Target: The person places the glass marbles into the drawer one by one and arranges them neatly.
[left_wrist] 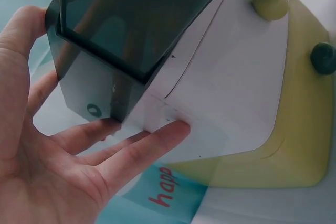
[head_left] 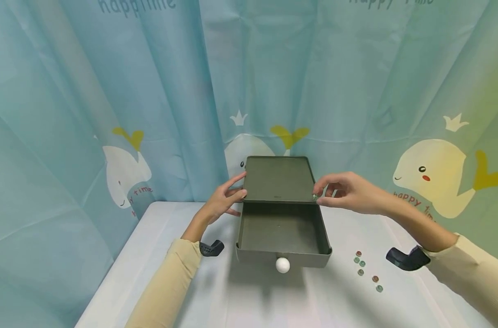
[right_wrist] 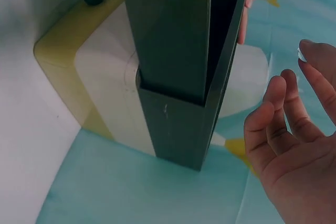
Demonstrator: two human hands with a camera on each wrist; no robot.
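Observation:
A drawer cabinet (head_left: pixel 278 180) stands on the table, its top dark-green drawer (head_left: pixel 279 228) pulled out by its white knob (head_left: pixel 282 265) side; the drawer's visible floor is bare. My left hand (head_left: pixel 221 200) touches the cabinet's left side, its fingers spread and fairly straight, as the left wrist view also shows. Between the thumb and index finger of my right hand (head_left: pixel 347 193) I pinch a small greenish glass bead (head_left: pixel 315 197), beside the cabinet's right edge. In the right wrist view only a shiny sliver of the bead (right_wrist: pixel 301 55) shows.
Several green and reddish beads (head_left: pixel 360 272) lie on the white table (head_left: pixel 191 291), right of the drawer. Below the green drawer are a white section (left_wrist: pixel 231 72) and a yellow one (left_wrist: pixel 310 129), with a yellow knob (left_wrist: pixel 270 2) and dark-green knob (left_wrist: pixel 324 58). A whale-printed curtain (head_left: pixel 257 82) hangs behind.

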